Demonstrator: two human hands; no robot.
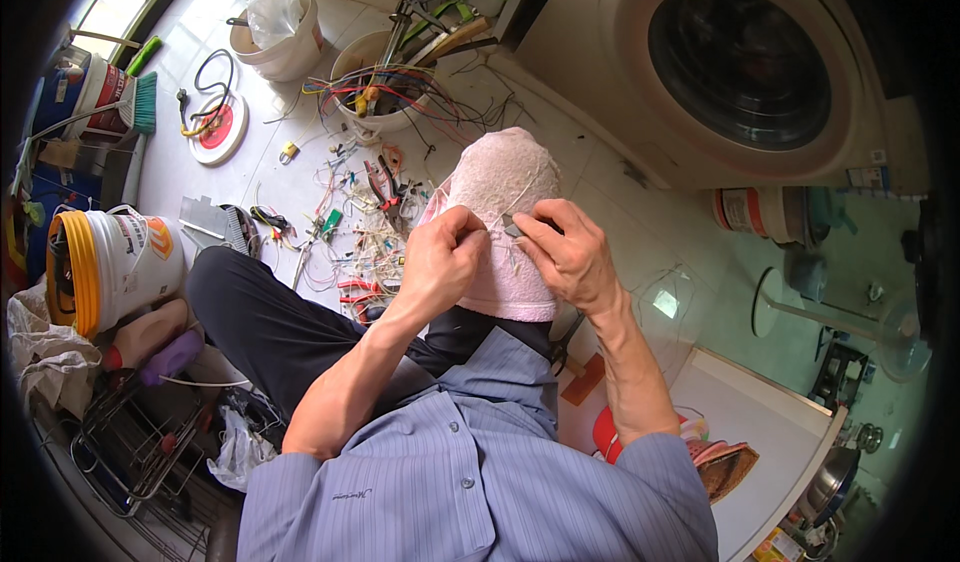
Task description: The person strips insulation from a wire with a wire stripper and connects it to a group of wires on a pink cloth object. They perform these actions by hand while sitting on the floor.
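The fingers of the left hand (438,262) are pinched narrow on a thin pale wire (528,190), and those of the right hand (568,254) close on a small grey part (511,227) where that wire ends. Both hands meet over a pink towel (500,217) draped on the raised knee, near the middle of the view. The wire curls up across the towel toward 12 o'clock.

Outward, at 10 o'clock from the hands, a litter of cut wire scraps (365,232) and red-handled pliers (385,180) lies on the tiled floor (290,177). Further toward 11 o'clock a white bucket of tangled coloured wires (385,87) stands beside a second bucket with a plastic bag (278,22). At 9 o'clock sits a white tub with a yellow rim (110,262); at 1 o'clock, a washing machine (730,67).

As I judge it, the part is tiny and held only by fingertips; a slip would drop it into the towel's pile or among the floor scraps, where it would be hard to find. Pulling too hard could also snap the thin wire.
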